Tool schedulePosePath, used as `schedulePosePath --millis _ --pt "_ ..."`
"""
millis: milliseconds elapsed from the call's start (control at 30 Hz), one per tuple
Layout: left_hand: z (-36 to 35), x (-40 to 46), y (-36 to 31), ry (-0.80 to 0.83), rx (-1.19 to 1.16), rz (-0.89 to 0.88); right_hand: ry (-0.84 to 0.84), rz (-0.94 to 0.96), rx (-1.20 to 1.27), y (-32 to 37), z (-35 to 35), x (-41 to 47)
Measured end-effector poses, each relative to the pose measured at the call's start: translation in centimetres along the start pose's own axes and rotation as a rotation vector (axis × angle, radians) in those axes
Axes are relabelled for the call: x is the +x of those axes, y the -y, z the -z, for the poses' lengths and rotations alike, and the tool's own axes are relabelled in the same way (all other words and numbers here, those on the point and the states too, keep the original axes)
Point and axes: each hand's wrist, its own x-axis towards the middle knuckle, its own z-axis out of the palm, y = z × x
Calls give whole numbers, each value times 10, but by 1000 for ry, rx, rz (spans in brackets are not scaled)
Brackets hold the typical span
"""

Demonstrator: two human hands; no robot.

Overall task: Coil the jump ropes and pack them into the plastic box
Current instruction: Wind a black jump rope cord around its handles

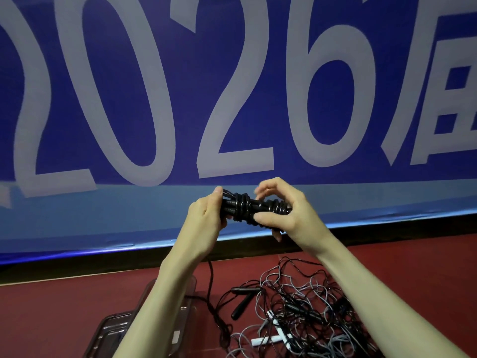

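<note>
You've got one coiled rope [254, 208] up in the air between your two hands, held in front of the banner [232, 86]. It's glossy black cord, wound into a short fat bundle with tight wraps around the middle, lying roughly level. Your left hand [206, 215] grips the 9 o'clock end with fingers curled round it. Your right hand [286, 213] pinches the 3 o'clock end, thumb underneath and fingers arched over the top.

Down at 6 o'clock from the bundle there's one big loose pile [296, 311] on the red floor [413, 275]: thin cords, some black, some grey, all tangled so I can't count the ropes. Two black tapered handles [242, 301] stick out at the pile's 10 o'clock edge, touching at their far ends, and at least two white stick-like handles [271, 337] lie crossed near the bottom. A single black cord [211, 285] hangs down under your left wrist toward the pile's edge.

One plastic box [188, 288] sits at 9 o'clock of the pile, clear, smoky-tinted, rounded corners, mostly hidden behind your left forearm. One flat clear lid [113, 329] with molded ridges lies just beside it at 8 o'clock.

The banner is smooth blue fabric with big pale digits reading 2026, and a black strip along its bottom edge.
</note>
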Motion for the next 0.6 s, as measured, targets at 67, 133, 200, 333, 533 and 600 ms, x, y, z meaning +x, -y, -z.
schedulePosePath --millis 67,133,200,333,533,600 --pt "4 1 2 -10 6 -4 83 -9 -25 4 -2 -3" --pt "6 0 3 -27 31 4 114 -27 20 7 -6 -4" --pt "6 -1 3 -37 63 23 108 -28 37 10 -9 -6" --pt "5 -4 2 8 54 44 94 -24 -23 20 -5 -7" --pt "8 -3 -5 118 -50 85 -17 -38 -26 16 -10 -6" --pt "10 -2 -8 158 -91 96 -56 -29 -22 10 -11 -4"
